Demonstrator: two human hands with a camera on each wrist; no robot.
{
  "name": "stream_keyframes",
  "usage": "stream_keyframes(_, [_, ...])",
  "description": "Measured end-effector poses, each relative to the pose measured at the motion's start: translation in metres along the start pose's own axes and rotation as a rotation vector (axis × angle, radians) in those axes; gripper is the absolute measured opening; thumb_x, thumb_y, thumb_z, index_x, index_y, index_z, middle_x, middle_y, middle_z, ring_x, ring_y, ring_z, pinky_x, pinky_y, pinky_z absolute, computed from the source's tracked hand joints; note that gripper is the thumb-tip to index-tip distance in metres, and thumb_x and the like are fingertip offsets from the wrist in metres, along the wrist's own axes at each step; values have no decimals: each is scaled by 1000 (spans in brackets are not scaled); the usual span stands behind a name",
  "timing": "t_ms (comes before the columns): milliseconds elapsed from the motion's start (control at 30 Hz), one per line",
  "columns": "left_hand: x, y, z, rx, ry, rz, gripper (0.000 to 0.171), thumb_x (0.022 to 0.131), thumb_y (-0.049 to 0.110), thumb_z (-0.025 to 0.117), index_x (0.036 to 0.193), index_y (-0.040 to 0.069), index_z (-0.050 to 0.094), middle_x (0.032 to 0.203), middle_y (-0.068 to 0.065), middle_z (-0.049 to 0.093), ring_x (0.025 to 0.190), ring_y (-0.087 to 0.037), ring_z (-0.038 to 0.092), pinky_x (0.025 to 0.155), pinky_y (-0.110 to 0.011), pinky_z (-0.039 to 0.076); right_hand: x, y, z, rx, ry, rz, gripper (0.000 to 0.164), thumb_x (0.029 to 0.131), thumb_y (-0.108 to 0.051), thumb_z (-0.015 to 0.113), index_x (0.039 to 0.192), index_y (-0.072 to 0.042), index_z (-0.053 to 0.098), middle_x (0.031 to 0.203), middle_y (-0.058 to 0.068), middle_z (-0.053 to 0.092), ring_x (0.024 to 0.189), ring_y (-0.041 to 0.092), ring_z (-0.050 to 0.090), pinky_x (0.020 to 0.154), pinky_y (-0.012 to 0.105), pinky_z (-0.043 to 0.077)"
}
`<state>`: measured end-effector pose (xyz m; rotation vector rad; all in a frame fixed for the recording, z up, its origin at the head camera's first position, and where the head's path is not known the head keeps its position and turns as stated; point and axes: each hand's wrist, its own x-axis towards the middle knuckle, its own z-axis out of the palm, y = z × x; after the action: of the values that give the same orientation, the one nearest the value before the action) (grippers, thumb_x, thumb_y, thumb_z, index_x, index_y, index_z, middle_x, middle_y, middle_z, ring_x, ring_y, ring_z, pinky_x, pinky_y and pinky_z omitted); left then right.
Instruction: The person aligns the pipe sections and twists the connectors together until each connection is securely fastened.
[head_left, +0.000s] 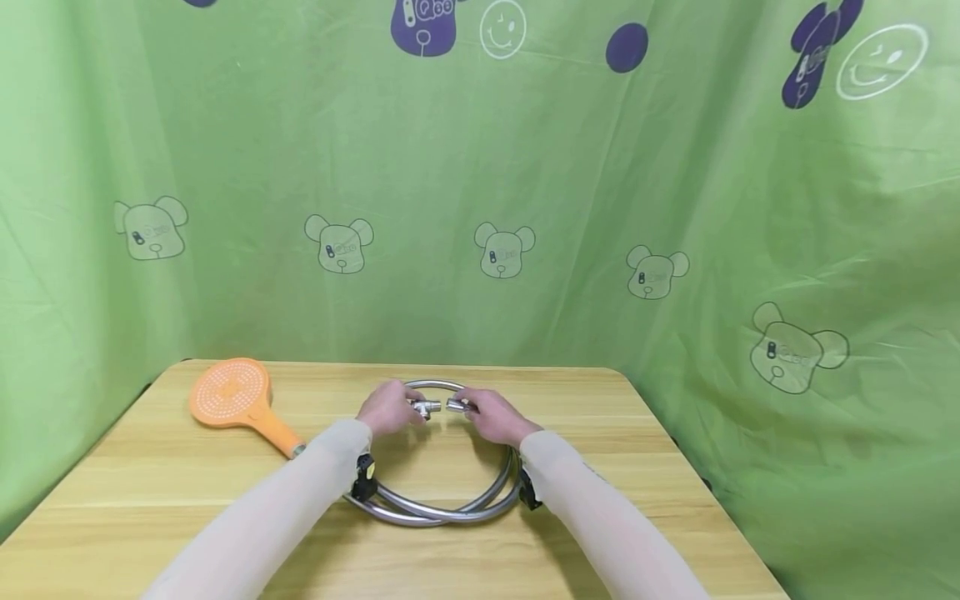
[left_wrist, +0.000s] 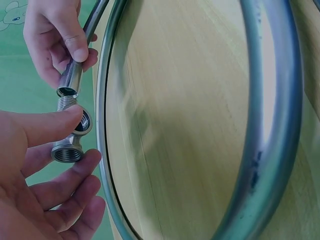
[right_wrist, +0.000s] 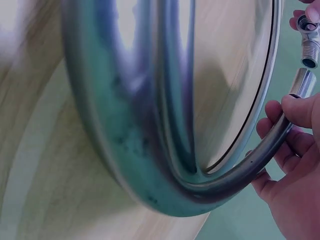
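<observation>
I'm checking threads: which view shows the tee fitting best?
Left wrist: the tee fitting appears largest, its threads and two openings visible. The head view shows it small; the right wrist view shows its threads too, but near the right edge.

The shower head is bright orange, its face sprinkled with pale dots. The hose shines silver-grey, catching greenish glints up close, with a few dark specks; the fitting is plain silver too. Yellowish wood grain streaks the surface. The curtain is green, printed with dark-outlined bear heads, purple shapes and white winking faces. The sleeves are off-white, the wrist cameras black.
</observation>
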<state>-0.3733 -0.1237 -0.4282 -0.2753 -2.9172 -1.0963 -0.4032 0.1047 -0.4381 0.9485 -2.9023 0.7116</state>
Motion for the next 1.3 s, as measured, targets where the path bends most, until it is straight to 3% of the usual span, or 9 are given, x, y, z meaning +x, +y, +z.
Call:
stream_keyframes(200, [1,1,0,19,4,10,28,75,16,85,102,20,79,80,3,68,69,-18,54,62,-29,43,1,-6,0,-38,5,-40,33,98,-2,57,130,-11,65,120,11,70,112,28,65,102,46,52])
stream_keyframes(867, [1,0,1,12,-69,75,27,78,9,83,103,16,79,81,4,70,72,-16,54,70,-30,44,2,-13,1,-44,-30,-82,35,97,0,57,129,-10,65,119,10,71,110,26,66,100,44,53])
stream_keyframes(1133, [-2,4,-2,14,-97,99,25,81,8,80,105,12,78,82,0,70,72,-17,55,73,-32,46,3,-9,1,106,-61,-33,31,97,-1,54,125,-10,65,100,17,68,78,16,56,73,33,52])
stream_keyframes(1300, [0,4,-2,26,-93,122,25,80,6,80,104,13,78,87,-4,73,73,-16,56,75,-33,48,4,-9,1,155,-60,3,21,97,-12,62,117,-16,67,86,4,63,71,13,52,65,30,49])
